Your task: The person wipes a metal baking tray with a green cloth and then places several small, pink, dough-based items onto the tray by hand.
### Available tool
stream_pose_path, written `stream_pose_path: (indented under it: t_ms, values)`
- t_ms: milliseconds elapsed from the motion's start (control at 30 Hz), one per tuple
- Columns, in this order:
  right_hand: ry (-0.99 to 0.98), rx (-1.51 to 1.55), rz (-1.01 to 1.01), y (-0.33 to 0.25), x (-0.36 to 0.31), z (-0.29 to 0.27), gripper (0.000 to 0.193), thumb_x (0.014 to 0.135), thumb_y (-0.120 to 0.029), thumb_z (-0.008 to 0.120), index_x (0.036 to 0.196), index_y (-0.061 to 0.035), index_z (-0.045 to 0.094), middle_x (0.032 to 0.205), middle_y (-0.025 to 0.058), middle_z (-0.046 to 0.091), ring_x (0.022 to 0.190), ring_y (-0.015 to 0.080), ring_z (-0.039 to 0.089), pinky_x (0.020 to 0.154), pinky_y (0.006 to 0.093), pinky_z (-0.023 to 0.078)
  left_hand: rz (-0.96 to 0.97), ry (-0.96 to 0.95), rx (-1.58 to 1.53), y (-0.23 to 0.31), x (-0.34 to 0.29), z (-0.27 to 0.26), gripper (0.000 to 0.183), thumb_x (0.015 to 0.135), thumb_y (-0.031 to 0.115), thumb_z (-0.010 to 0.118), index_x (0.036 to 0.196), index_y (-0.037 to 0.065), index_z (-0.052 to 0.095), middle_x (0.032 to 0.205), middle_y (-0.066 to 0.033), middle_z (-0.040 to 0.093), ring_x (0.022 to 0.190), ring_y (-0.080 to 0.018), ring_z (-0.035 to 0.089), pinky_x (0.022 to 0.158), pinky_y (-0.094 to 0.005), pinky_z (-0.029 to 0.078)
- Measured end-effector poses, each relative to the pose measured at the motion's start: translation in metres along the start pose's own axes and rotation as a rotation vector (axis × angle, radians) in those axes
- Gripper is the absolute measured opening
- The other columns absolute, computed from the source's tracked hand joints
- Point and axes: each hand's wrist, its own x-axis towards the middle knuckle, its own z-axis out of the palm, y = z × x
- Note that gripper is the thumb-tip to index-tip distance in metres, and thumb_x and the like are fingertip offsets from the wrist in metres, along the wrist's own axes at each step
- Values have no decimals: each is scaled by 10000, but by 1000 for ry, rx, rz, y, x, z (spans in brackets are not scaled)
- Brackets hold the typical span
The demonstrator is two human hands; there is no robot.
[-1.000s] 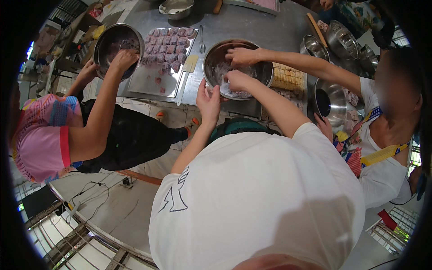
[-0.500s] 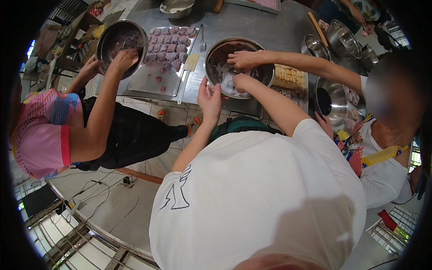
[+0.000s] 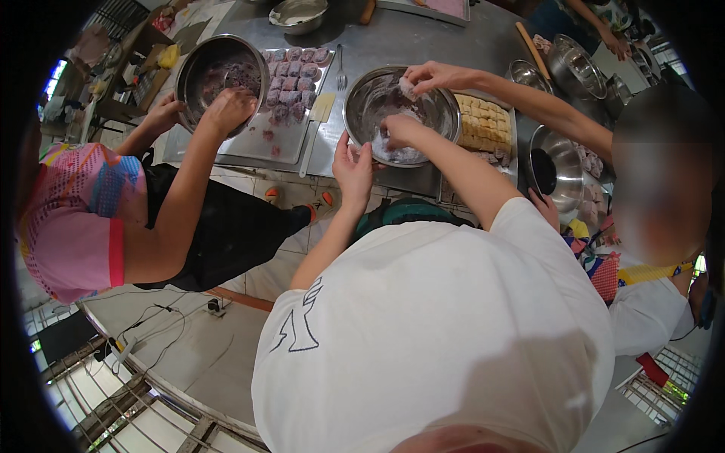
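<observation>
A steel mixing bowl [image 3: 358,104] with white powder [image 3: 408,155] in it tilts at the table's near edge. My left hand [image 3: 353,164] grips its near left rim, thumb up at the edge. Inside the bowl, my right hand [image 3: 401,131] has its fingers bent together at the powder; what they hold, if anything, is hidden. Over the bowl's far right rim, a co-worker's hand [image 3: 434,77] pinches a white-coated lump [image 3: 408,89].
On the left, another person works in a steel bowl [image 3: 189,83] over a tray [image 3: 291,151] of purple pieces. A fork [image 3: 341,68] and scraper [image 3: 322,107] lie between. Yellow pieces [image 3: 483,124] sit right of my bowl, with more steel bowls [image 3: 574,162] beyond.
The co-worker's hand has risen out of the bowl with a white-coated lump. My right hand has shifted slightly left within it. The left person's bowl has moved right, over the tray.
</observation>
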Motion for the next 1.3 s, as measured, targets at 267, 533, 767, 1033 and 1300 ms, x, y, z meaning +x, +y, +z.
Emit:
stream_pose_path:
  t_ms: [267,533,767,1033,1300]
  values:
    - [-50,74,234,19,26,3,295,759,-228,652,951,-10,706,914,218,678,788,323,685,686,393,554,-5,2,-20,-4,3,-1,564,910,53,555,1394,-36,278,1103,-126,597,816,-170,645,571,-285,583]
    - [-343,-296,85,23,36,50,265,781,-233,637,985,-87,723,1037,139,678,1013,298,623,855,407,485,7,37,-50,-1,-2,1,555,908,31,547,1392,-36,282,978,-111,598,704,-151,629,532,-278,570]
    - [-298,-230,60,7,5,-15,290,624,-16,724,911,14,699,816,167,691,760,295,695,667,386,566,4,31,-10,0,-5,-3,549,904,63,580,1380,-12,317,1064,-124,610,786,-173,648,557,-291,582]
    - [-131,327,359,-4,2,-39,191,726,-71,703,853,53,635,751,185,661,551,288,675,510,367,581,-13,4,0,3,-3,0,544,901,60,583,1376,-17,328,1078,-129,607,781,-171,646,551,-280,576]
    - [26,200,-58,15,18,15,279,672,-65,622,938,10,659,844,192,677,711,304,681,611,399,550,-48,20,1,7,-3,1,550,901,52,579,1379,-25,318,1087,-121,608,778,-157,642,553,-270,572]
